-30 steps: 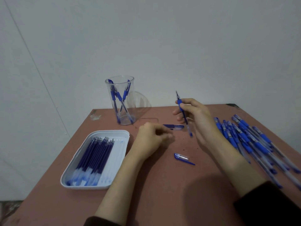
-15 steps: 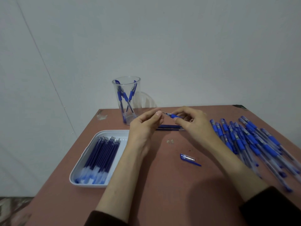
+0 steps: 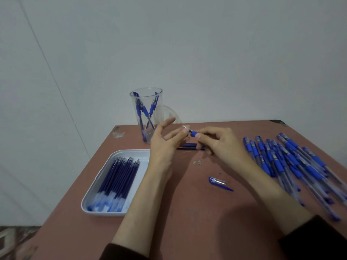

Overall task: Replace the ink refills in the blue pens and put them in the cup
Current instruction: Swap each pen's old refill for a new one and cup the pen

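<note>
My right hand [image 3: 223,145] grips a blue pen [image 3: 193,133] by its blue grip, tip pointing left. My left hand [image 3: 163,145] is beside it with fingers spread; its thumb touches the pen near the metal tip. A dark blue refill [image 3: 187,146] lies on the table behind both hands. A pen cap [image 3: 217,182] lies loose nearer to me. The clear cup [image 3: 146,94] stands at the table's far edge with three blue pens in it. A white tray [image 3: 90,201] on the left holds several refills [image 3: 118,177].
Several blue pens [image 3: 293,164] lie in a heap along the right side of the reddish table [image 3: 187,222]. Small pale bits [image 3: 197,162] lie in front of my hands. A grey wall stands close behind the table.
The pen swung from upright in my right hand to lying level, tip leftwards. My left hand rose from the table to the tip, pinched it, then spread its fingers.
</note>
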`<move>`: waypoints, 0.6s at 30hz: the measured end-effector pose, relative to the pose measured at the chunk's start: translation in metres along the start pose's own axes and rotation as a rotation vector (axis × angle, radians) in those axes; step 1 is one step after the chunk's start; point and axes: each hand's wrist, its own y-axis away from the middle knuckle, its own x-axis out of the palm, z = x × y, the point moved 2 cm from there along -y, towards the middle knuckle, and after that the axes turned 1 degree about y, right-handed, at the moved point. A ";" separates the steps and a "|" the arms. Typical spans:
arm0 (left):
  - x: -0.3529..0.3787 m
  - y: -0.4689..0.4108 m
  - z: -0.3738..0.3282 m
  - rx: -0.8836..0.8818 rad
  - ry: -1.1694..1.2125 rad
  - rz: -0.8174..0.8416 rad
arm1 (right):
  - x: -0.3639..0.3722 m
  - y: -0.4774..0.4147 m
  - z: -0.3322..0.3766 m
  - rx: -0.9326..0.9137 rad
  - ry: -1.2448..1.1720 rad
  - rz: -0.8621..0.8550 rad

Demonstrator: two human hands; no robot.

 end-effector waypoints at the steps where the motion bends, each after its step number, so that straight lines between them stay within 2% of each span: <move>1: 0.001 0.001 -0.001 -0.007 0.040 0.019 | 0.002 0.001 0.001 0.052 -0.094 0.035; 5: 0.005 0.001 -0.001 -0.041 0.190 0.085 | 0.009 0.003 0.005 0.102 -0.204 0.095; 10: 0.003 -0.002 0.002 -0.050 0.096 0.064 | 0.007 0.000 0.005 0.080 -0.366 0.066; 15: 0.008 0.003 0.002 -0.016 -0.012 0.136 | 0.009 0.002 0.005 0.098 -0.328 0.073; 18: 0.009 0.004 0.002 -0.020 0.011 0.145 | 0.012 0.004 0.006 0.088 -0.370 0.107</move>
